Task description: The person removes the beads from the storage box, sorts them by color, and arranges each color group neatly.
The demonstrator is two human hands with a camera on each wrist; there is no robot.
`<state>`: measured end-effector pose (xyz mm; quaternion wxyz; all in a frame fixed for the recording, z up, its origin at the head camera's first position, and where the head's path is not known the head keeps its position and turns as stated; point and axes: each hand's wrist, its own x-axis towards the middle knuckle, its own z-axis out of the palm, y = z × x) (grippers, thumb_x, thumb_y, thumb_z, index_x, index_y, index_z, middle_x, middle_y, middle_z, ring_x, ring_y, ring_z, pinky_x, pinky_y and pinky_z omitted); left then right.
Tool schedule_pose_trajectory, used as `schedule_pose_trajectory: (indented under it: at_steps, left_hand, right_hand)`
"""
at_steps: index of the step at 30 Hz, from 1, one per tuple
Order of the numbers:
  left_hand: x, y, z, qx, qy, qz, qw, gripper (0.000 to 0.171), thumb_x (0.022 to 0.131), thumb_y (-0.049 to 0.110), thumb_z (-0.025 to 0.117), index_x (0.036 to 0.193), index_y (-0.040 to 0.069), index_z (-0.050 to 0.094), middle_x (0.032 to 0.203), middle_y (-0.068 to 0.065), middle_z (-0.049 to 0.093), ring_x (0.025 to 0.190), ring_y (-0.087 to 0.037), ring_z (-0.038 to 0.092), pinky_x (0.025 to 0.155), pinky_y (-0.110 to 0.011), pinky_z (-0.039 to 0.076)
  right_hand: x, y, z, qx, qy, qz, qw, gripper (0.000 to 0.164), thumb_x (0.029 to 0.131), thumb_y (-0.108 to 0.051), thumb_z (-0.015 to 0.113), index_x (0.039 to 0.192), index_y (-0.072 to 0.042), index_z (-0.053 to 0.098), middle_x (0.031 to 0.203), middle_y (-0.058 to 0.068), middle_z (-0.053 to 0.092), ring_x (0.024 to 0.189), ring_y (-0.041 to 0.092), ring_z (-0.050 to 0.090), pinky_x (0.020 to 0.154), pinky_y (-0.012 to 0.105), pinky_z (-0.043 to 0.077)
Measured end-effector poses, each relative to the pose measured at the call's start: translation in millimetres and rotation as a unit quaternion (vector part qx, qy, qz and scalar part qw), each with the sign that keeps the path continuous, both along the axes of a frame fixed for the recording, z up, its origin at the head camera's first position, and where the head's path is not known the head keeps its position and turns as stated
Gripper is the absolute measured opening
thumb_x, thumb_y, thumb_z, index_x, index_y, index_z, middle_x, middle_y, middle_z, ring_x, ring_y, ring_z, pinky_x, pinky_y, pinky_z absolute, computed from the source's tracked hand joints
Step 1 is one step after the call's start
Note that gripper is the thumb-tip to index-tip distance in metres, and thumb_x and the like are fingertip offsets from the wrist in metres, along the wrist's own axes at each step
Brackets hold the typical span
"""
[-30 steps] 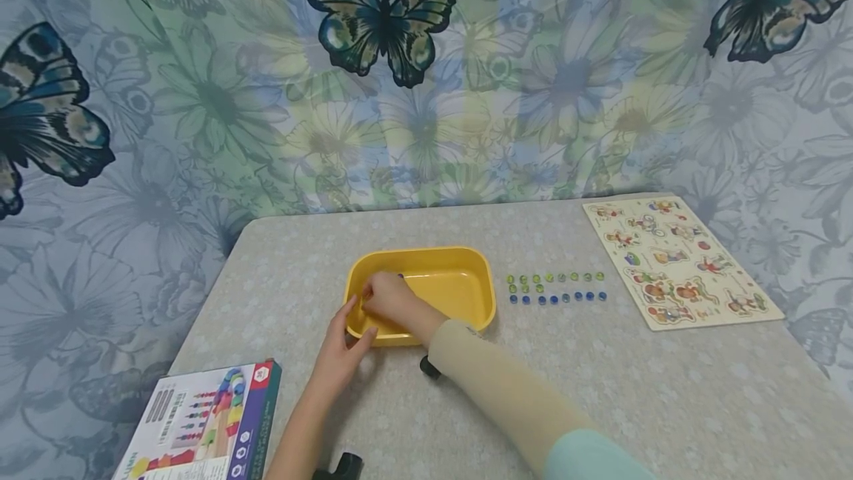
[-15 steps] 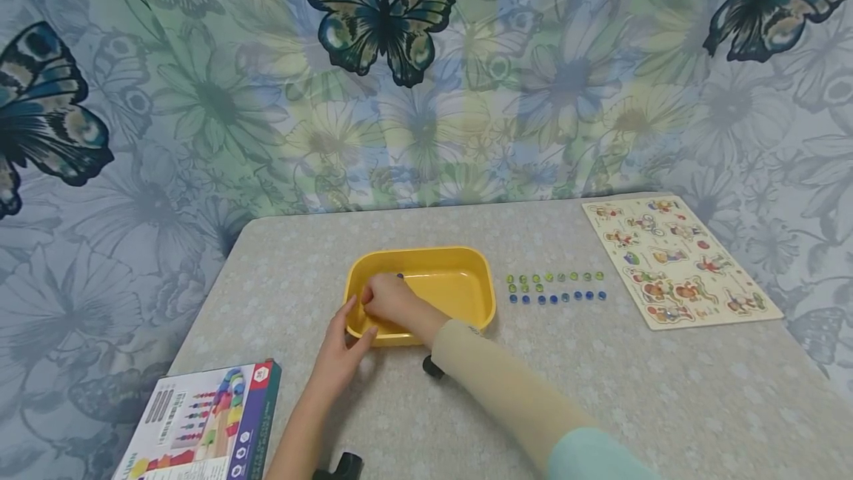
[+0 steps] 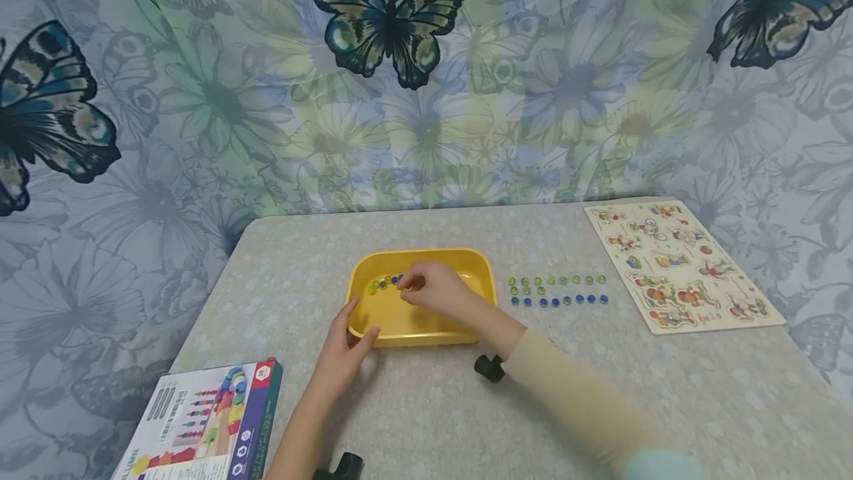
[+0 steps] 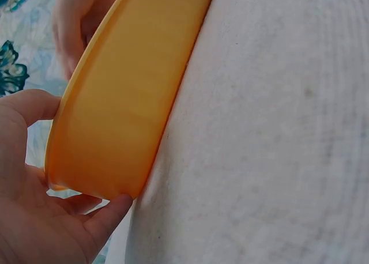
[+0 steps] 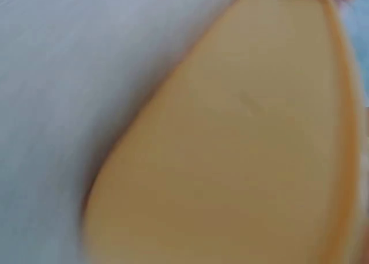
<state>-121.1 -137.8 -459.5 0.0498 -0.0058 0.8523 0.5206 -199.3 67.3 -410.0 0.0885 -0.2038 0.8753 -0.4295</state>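
Observation:
A shallow yellow tray (image 3: 420,335) stands on the table, with several small green and blue beads (image 3: 383,284) along its back left inside. My left hand (image 3: 340,354) grips the tray's near left corner. In the left wrist view, that hand's thumb and fingers (image 4: 109,215) bear on the rim and the end wall. Over the middle of the tray hovers my right hand (image 3: 436,291), fingers curled and fingertips close together beside the beads. Whether a bead is between those fingertips is too small to tell. The right wrist view is blurred and mostly filled by the tray's outer wall (image 5: 230,131).
Right of the tray lie rows of small green beads (image 3: 549,281) and blue beads (image 3: 556,302). A board with cartoon figures (image 3: 686,265) lies farther right. A printed box (image 3: 200,421) sits at the front left. Patterned cloth (image 3: 426,132) hangs behind the table.
My right hand has lifted from the tray's left end and moved right, uncovering the beads there. My left hand keeps its place at the corner. The view has shifted slightly.

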Motion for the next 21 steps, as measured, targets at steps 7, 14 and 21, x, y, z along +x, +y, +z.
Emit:
schedule_pose_trajectory:
  at_steps: [7, 14, 21]
  left_hand:
    - [-0.8, 2, -1.5, -0.013, -0.004, 0.001, 0.9999, 0.072, 0.092, 0.032, 0.059, 0.149, 0.017, 0.018, 0.153, -0.014, 0.015, 0.139, -0.032, 0.019, 0.107, -0.046, 0.03]
    - [-0.9, 2, -0.7, -0.003, 0.0, -0.005, 1.0, 0.072, 0.092, 0.031, 0.058, 0.149, 0.017, 0.016, 0.153, -0.014, 0.012, 0.14, -0.033, 0.016, 0.108, -0.046, 0.028]
    - [-1.0, 2, -1.4, 0.001, 0.002, -0.008, 1.0, 0.074, 0.092, 0.033, 0.058, 0.15, 0.017, 0.015, 0.154, -0.014, 0.011, 0.139, -0.033, 0.017, 0.108, -0.046, 0.029]
  right_hand:
    - [16.8, 97, 9.6, -0.018, 0.06, -0.082, 0.995, 0.011, 0.083, -0.014, 0.071, 0.094, -0.011, 0.071, 0.09, 0.0, 0.064, 0.082, 0.014, 0.061, 0.07, 0.026, 0.054]
    - [19.2, 190, -4.3, 0.035, 0.052, -0.175, 0.983, 0.015, 0.086, -0.015, 0.067, 0.099, -0.006, 0.069, 0.094, 0.007, 0.065, 0.086, 0.022, 0.061, 0.069, 0.034, 0.054]
    - [13.3, 222, -29.6, 0.086, 0.019, -0.177, 0.98, 0.013, 0.085, -0.015, 0.067, 0.095, -0.006, 0.069, 0.086, 0.005, 0.065, 0.077, 0.019, 0.058, 0.064, 0.031, 0.05]
